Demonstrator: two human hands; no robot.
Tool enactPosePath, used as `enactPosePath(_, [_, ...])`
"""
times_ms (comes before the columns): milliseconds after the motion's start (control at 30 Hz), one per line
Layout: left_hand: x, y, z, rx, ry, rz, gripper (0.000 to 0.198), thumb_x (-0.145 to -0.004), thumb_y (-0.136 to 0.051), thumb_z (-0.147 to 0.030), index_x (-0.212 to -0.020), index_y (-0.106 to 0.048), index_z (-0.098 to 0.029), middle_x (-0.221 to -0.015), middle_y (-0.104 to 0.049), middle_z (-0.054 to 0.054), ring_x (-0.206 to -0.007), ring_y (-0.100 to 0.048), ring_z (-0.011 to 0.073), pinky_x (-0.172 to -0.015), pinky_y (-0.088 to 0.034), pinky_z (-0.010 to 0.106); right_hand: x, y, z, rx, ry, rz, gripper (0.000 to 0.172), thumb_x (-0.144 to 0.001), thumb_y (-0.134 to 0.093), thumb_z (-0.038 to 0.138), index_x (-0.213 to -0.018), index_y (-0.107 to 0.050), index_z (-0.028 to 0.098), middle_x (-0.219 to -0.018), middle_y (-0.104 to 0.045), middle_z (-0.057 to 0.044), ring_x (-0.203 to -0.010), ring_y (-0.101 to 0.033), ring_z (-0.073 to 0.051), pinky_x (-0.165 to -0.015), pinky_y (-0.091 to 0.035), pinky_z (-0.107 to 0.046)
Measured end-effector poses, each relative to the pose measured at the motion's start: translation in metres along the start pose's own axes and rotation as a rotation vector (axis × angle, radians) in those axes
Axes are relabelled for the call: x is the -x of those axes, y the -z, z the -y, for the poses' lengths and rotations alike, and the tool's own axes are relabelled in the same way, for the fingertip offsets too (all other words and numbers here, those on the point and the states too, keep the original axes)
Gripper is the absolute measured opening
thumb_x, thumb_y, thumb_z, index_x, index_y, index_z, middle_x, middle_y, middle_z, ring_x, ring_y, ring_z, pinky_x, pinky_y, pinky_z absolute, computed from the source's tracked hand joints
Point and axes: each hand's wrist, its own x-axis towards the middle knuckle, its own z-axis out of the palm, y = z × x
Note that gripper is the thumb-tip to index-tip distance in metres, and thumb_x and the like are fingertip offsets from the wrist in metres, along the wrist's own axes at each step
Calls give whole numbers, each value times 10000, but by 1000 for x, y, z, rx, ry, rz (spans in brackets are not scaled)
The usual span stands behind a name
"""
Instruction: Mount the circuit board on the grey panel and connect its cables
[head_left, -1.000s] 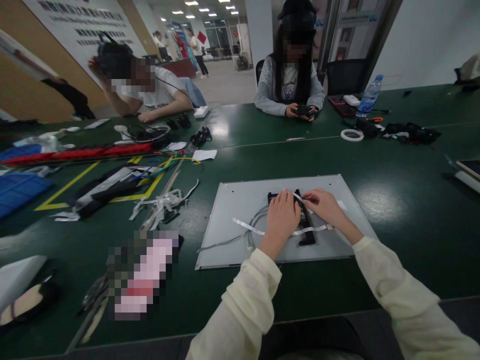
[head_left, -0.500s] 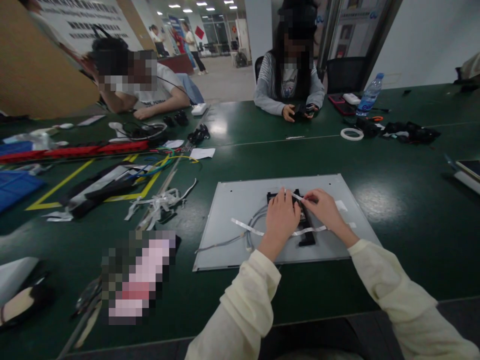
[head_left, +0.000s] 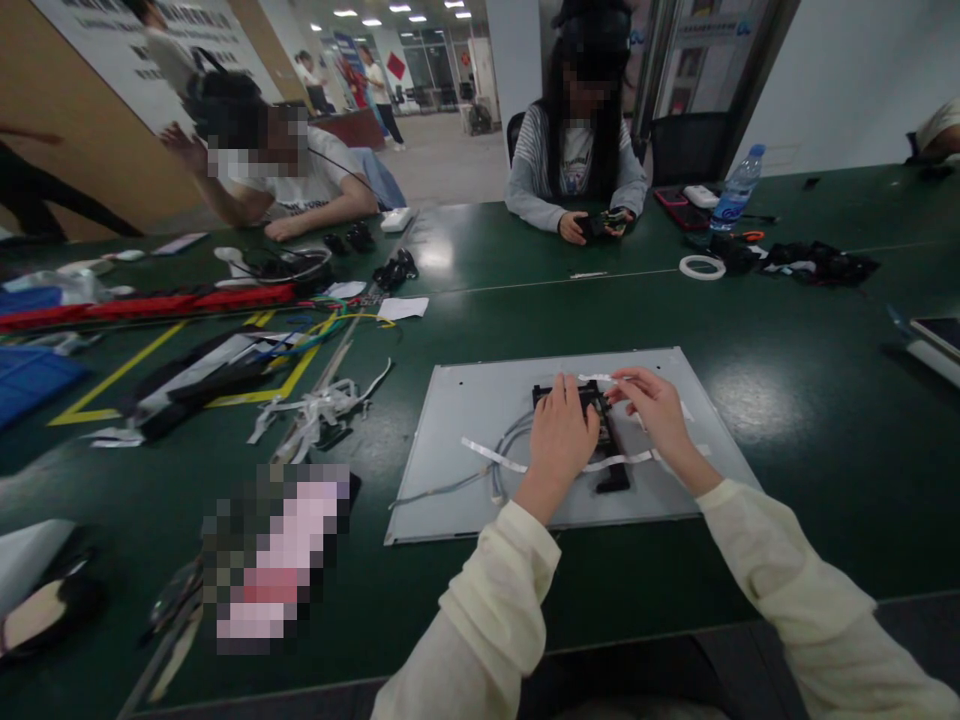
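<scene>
Left hand [head_left: 562,428] flat over frame [head_left: 615,472], fingers extended; right hand [head_left: 651,400] pinching strip [head_left: 596,378] at frame's far end. Strip-placing, seemingly; next calls for steady frame.

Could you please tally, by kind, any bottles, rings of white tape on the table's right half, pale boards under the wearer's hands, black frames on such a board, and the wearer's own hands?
Bottle: 1
White tape ring: 1
Pale board: 1
Black frame, partly covered: 1
Wearer's hands, left hand and right hand: 2
Total: 6
</scene>
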Motion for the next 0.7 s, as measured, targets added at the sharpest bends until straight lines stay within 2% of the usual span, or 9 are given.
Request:
enactPosePath(200, [-1,0,1,14,-3,-9,534,-931,-342,-312,-1387,-303,-36,-1450,-375,199,-1296,-425,251,-1039,-355,362,6,-6,4,-36,25,73,265,-812,-566,374,-977,-628,176,-917,-710,-77,-739,-664,-159,-523,-415,-215])
enactPosePath(400, [-1,0,1,18,3,9,550,-927,-335,-306,-1403,-284,-35,-1463,-357,195,-1309,-407,248,-1047,-346,370,7,-6,-3,63,-38,62,279,-812,-542,369,-1000,-628,182,-956,-711,-84,-765,-677,-184,-481,-429,-216])
enactPosePath(533, [-2,2,1,19,-40,34,526,-918,-322,-258,-1418,-301,-95,-1486,-349,121,-1297,-410,227,-1054,-338,369,9,-3,-4,161,-71,56,275,-811,-519,344,-999,-636,179,-907,-715,-76,-742,-680,-186,-449,-404,-207])
enactPosePath(700, [-3,5,1,-1,-73,61,507,-909,-319,-243,-1408,-353,-160,-1487,-364,52,-1276,-409,228,-1045,-340,385,9,0,-7,214,-40,58,271,-810,-499,320,-973,-640,155,-859,-711,-73,-656,-667,-161,-497,-425,-219])
